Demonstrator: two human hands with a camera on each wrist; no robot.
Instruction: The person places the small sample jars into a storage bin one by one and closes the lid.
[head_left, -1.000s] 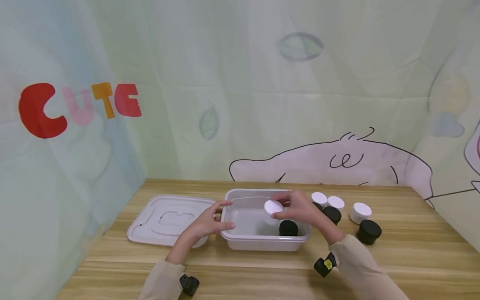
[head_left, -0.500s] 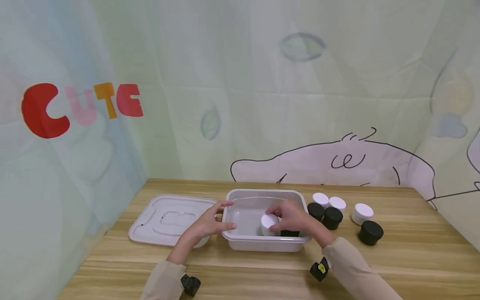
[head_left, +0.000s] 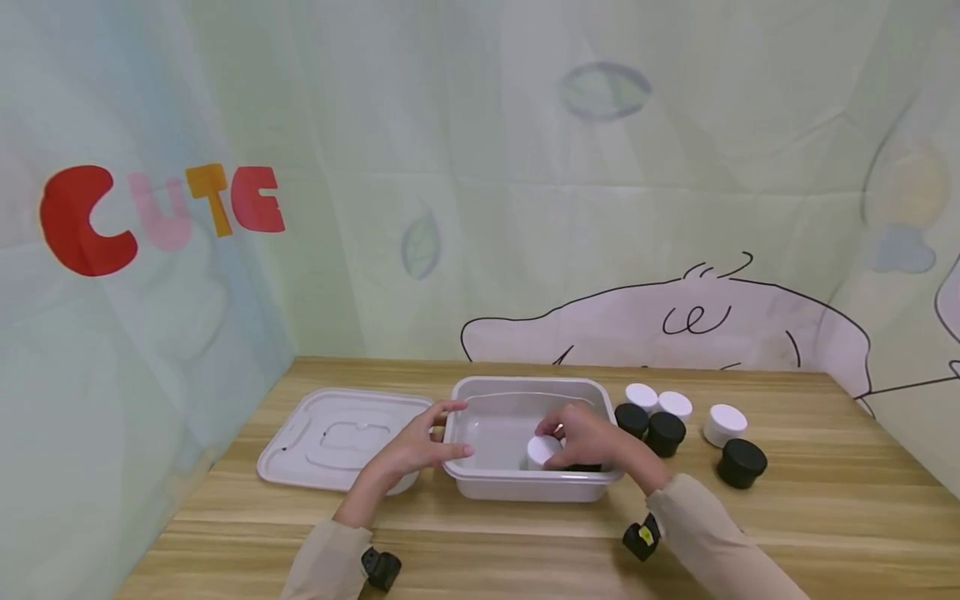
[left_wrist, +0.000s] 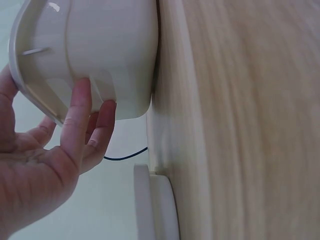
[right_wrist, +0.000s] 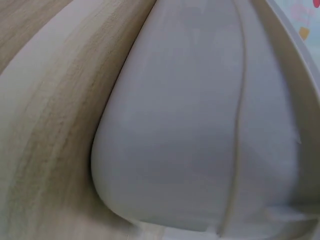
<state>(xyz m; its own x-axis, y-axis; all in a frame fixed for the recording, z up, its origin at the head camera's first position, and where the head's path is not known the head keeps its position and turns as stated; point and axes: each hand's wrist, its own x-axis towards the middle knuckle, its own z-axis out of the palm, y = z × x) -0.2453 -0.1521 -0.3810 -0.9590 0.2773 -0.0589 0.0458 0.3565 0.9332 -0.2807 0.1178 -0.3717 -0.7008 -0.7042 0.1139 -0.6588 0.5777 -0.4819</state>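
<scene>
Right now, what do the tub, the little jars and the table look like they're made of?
The tub looks like thin, glossy white plastic: moulded rim, rounded corners, slight shine. The little jars, like the white one in the right hand, seem matt plastic, though that is hard to confirm. The table shows pale wood grain, possibly laminate.

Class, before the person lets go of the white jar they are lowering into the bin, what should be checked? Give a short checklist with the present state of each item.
1. Right hand has a grip on the white jar: ok, fingers curl round it.
2. White jar is inside the white bin, not over its rim: ok.
3. White jar sits flat on the bin floor: cannot tell, the hand and front wall hide its base.
4. Left hand steadies the bin: ok, fingers rest on its left rim and wall.
5. Black jar in the bin leaves room beside it: cannot tell, mostly hidden by the hand.
6. Bin lid lies out of the way: ok, flat on the table, left of the bin.
</scene>
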